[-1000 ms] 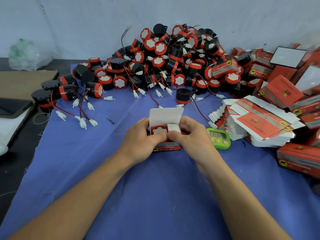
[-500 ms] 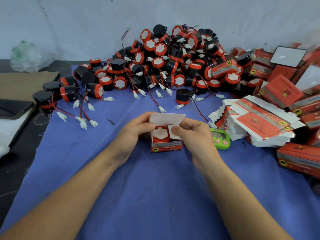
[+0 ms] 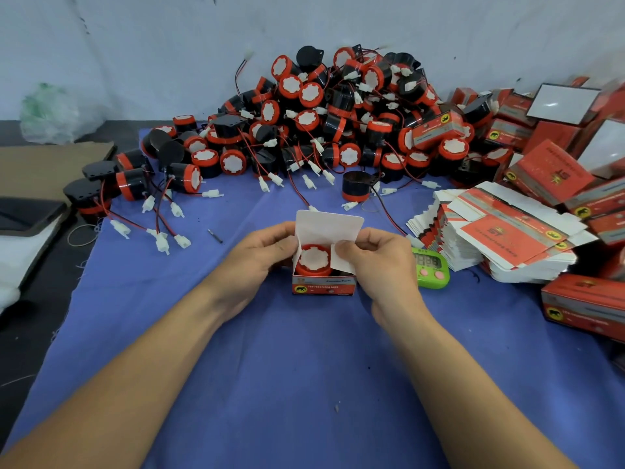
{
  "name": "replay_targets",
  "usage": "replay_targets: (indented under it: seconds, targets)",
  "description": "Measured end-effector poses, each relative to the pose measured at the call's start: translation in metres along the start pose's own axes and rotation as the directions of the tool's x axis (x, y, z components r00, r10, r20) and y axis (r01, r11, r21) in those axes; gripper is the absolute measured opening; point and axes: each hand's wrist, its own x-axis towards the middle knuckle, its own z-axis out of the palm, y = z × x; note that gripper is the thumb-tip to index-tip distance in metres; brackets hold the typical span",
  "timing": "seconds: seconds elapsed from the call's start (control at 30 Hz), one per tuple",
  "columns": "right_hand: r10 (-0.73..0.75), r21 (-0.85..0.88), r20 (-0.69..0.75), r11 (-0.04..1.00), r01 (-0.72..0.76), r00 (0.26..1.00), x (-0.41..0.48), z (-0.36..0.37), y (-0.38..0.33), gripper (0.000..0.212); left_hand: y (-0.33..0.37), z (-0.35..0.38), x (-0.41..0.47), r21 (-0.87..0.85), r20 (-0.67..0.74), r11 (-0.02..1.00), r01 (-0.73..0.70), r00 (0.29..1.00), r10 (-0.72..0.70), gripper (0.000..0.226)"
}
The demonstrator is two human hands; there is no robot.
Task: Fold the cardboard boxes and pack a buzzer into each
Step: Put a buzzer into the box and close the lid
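Red cardboard box (image 3: 323, 286), white lid upright, buzzer (image 3: 314, 260) inside, left hand (image 3: 260, 262) gripping one side, right hand (image 3: 382, 262) pinching a flap.

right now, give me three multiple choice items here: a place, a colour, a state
1. Where is the green plastic timer? A on a shelf; B just right of the right hand; C on the floor.
2. What colour is the table cloth? A blue; B grey; C yellow.
3. The small red cardboard box being held is: A flat; B taped shut; C open, a red round buzzer inside.
Key: B, it shows beside the knuckles; A, blue fabric covers the bench; C, the buzzer's face shows in its open top.
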Motion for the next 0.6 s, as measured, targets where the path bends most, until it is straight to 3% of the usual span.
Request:
replay_targets:
  seconds: [0.2, 0.33, 0.47, 0.6]
  targets:
    - [-0.073, -0.133, -0.039, 0.989, 0.067, 0.997, -0.001, 0.002, 0.000, 0.011, -0.004, 0.007, 0.003, 0.187, -0.037, 0.982, 0.001, 0.999, 0.006, 0.037]
    - [-0.070, -0.065, 0.060, 0.995, 0.074, 0.996, -0.004, 0.002, -0.004, 0.021, -0.005, 0.012, 0.003, 0.174, -0.140, 0.985, -0.012, 0.989, 0.037, 0.039]
    - [-0.191, -0.222, 0.106, 0.952, 0.210, 0.976, -0.001, -0.001, -0.007, 0.022, -0.003, 0.014, 0.003, 0.102, -0.186, 0.995, 0.007, 0.982, 0.012, 0.031]
    - [-0.153, -0.296, 0.246, 0.929, 0.224, 0.957, 0.005, -0.015, -0.013, 0.025, -0.002, 0.014, 0.004, 0.124, -0.227, 0.992, 0.009, 0.974, 0.019, 0.027]
